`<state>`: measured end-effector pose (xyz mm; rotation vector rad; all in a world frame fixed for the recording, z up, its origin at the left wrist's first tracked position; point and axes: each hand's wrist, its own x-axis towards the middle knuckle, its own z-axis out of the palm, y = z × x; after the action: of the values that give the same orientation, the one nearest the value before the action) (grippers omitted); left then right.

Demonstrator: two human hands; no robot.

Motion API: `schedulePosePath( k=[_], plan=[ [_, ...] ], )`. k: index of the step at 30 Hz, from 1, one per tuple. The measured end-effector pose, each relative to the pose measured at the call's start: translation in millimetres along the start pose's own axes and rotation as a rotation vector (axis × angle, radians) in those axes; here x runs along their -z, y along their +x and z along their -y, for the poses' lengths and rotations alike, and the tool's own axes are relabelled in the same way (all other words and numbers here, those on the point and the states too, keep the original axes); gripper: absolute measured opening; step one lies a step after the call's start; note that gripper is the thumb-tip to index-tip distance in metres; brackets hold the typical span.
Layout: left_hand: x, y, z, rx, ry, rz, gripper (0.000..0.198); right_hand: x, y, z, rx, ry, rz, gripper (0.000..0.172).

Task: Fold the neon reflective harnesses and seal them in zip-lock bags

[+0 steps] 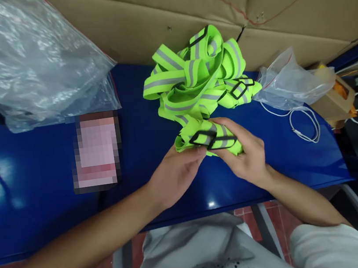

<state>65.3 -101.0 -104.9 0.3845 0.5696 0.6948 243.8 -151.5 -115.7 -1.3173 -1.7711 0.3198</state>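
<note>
One strap bundle looks gathered, gripped mid-frame by left hand and right hand; the heap above lies loose.

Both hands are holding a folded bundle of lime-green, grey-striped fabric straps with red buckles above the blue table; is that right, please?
The angular buckles are black, not red, as the head view shows; the left hand and right hand do hold the folded green fabric bundle above the blue table.
</note>
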Motion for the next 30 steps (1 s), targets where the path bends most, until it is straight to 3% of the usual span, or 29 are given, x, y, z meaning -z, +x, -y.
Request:
schedulePosePath(
  k=[3, 6, 8, 11, 13, 18, 20, 21, 23, 26, 28, 30],
  plan=[
    [-1.6, -10, 2, -0.028, 0.062, 0.077, 0.054, 1, -3, 4, 0.174, -0.051, -0.021, 0.064],
    [0.0, -18, 4, -0.032, 0.129, 0.157, 0.082, 3, -4, 5, 0.347, -0.13, -0.034, 0.068],
    [0.5, -22, 5, -0.064, 0.152, 0.201, 0.093, -1, -5, 5, 0.461, -0.211, -0.067, 0.059],
    [-0.2, -24, 4, -0.095, 0.202, 0.196, 0.093, -15, -12, 2, 0.585, -0.278, -0.106, 0.037],
    [-0.1, -23, 1, -0.119, 0.22, 0.133, 0.086, -29, -20, 2, 0.538, -0.237, -0.056, 0.041],
    [5.9, -11, -4, -0.189, 0.161, 0.05, 0.068, -43, -32, 4, 0.339, -0.145, 0.284, 0.102],
    [8.2, -5, -5, -0.191, 0.157, 0.032, 0.06, -36, -28, 4, 0.308, -0.076, 0.413, 0.106],
    [8.8, -4, -6, -0.19, 0.156, 0.017, 0.055, -32, -24, 4, 0.294, -0.017, 0.427, 0.096],
    [9.1, -1, -5, -0.174, 0.154, -0.016, 0.048, -25, -17, 4, 0.233, 0.1, 0.343, 0.065],
    [8.7, -2, 0, -0.117, 0.179, -0.056, 0.04, -22, -12, 4, 0.094, 0.159, 0.044, 0.035],
    [8.5, -5, 4, -0.077, 0.21, -0.054, 0.036, -23, -13, 4, 0.086, 0.088, -0.092, 0.029],
    [8.5, -6, 5, -0.045, 0.239, -0.037, 0.035, -20, -12, 2, 0.118, 0.009, -0.112, 0.037]
  ],
)
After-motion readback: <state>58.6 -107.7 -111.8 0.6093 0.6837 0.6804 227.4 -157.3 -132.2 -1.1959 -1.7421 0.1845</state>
